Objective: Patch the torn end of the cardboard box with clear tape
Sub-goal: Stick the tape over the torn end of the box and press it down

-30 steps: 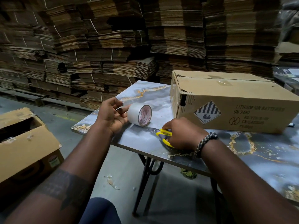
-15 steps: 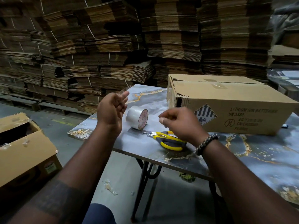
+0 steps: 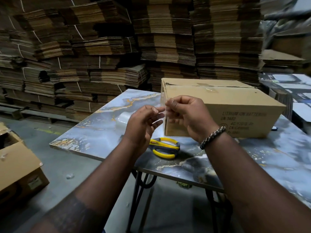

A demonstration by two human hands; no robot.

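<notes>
Both hands are up in front of the brown cardboard box printed with lithium battery markings, which sits on the blue-grey marbled table. The left hand and right hand each pinch an end of a short strip of clear tape, held just at the box's near-left corner. The roll of clear tape rests on the table behind the left hand, and the yellow-handled scissors lie flat below the hands
</notes>
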